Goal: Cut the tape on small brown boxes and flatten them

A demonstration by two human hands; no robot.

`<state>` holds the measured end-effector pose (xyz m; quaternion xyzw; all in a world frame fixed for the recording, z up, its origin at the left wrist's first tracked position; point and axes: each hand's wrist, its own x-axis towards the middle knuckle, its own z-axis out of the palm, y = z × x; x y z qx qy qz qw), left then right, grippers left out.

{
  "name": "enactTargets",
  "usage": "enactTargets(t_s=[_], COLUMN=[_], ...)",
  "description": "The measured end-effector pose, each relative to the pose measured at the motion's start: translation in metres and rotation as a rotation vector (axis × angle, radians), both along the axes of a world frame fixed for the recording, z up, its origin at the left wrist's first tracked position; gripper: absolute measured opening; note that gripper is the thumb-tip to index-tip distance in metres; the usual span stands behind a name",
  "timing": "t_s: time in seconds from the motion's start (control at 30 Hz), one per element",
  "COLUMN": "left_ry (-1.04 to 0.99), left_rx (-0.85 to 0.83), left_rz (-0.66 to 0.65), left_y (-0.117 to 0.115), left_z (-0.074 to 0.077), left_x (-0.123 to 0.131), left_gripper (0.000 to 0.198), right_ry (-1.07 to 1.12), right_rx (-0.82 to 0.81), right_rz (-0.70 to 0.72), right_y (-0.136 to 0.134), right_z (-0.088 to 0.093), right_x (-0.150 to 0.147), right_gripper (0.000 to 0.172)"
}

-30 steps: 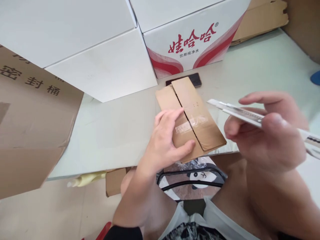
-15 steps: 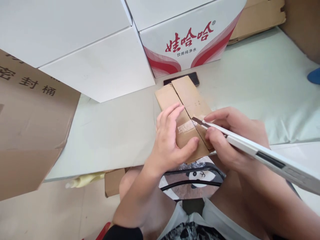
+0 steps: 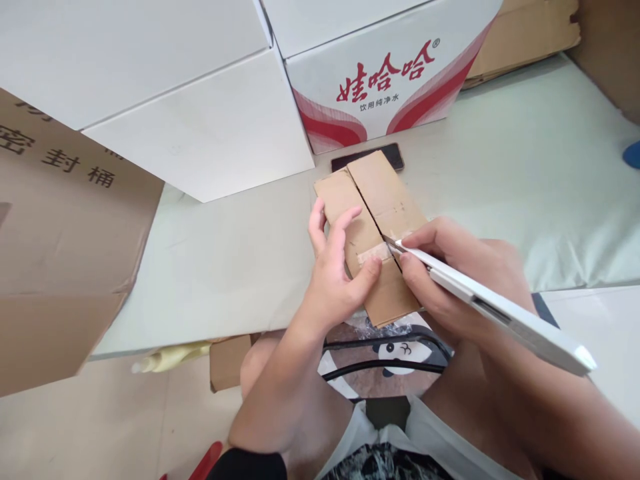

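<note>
A small brown cardboard box (image 3: 373, 200) lies on the pale green table (image 3: 525, 167), its two flaps closed and a strip of clear tape (image 3: 373, 253) across the seam. My left hand (image 3: 336, 267) holds the box's left side, thumb pressed on the top near the tape. My right hand (image 3: 450, 273) grips a white utility knife (image 3: 495, 310). Its blade tip touches the seam at the tape.
Large white cartons (image 3: 200, 127) and a red-and-white printed carton (image 3: 385, 80) stand behind the box. A dark phone (image 3: 390, 155) lies just behind it. A big brown carton (image 3: 60, 247) is at the left. Flattened cardboard (image 3: 530, 33) lies at the back right.
My right hand came down from the right with the knife and set the blade on the taped seam. My left hand shifted its grip, thumb now up by the tape.
</note>
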<state>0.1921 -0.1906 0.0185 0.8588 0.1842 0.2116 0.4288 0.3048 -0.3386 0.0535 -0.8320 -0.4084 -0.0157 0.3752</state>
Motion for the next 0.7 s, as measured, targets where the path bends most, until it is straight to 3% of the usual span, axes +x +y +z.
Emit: enactTargets(t_s=[0.4,0.7], left_ry=[0.004,-0.007], left_rx=[0.073,0.066], left_rz=[0.003,-0.007], left_y=[0.005,0.009], left_z=[-0.008,-0.009], left_x=[-0.001,-0.001], left_gripper=[0.065,0.071], right_ry=[0.041,-0.008], right_rx=[-0.017,-0.057], right_rz=[0.085,0.107], right_y=[0.002,0.003], right_z=[0.008,0.011], right_x=[-0.001,-0.003], right_gripper=[0.003,0.008])
